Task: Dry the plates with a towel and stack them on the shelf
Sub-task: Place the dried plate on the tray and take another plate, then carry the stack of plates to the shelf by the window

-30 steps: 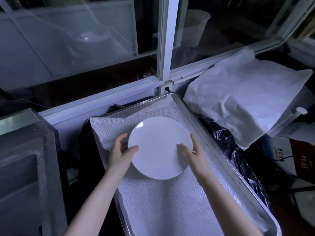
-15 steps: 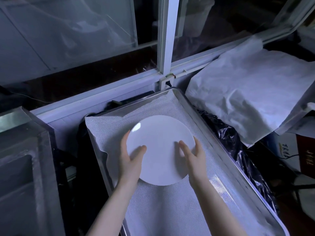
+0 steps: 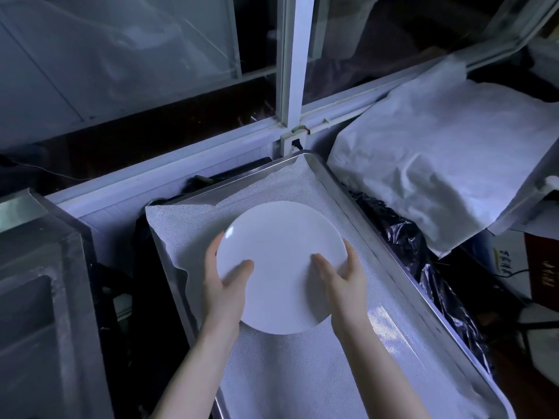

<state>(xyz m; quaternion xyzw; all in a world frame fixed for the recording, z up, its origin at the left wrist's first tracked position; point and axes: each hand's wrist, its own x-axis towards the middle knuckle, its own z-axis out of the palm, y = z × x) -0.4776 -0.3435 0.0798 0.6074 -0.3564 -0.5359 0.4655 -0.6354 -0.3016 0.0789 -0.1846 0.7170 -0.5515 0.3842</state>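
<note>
A round white plate (image 3: 281,255) is held over a metal tray (image 3: 375,246) lined with a white mesh cloth (image 3: 287,376). My left hand (image 3: 223,285) grips the plate's left edge, thumb on top and fingers behind the rim. My right hand (image 3: 341,282) grips its right edge the same way, thumb lying on the plate's face. I cannot tell whether the plate touches the cloth. No towel is in either hand.
A window frame (image 3: 292,86) with glass panes stands behind the tray. A big white woven sack (image 3: 438,164) lies at the right over black plastic (image 3: 423,267). A grey metal sink unit (image 3: 39,297) stands at the left.
Both hands have slid further onto the plate's edges and now grip it; the plate has come slightly nearer to me over the tray.
</note>
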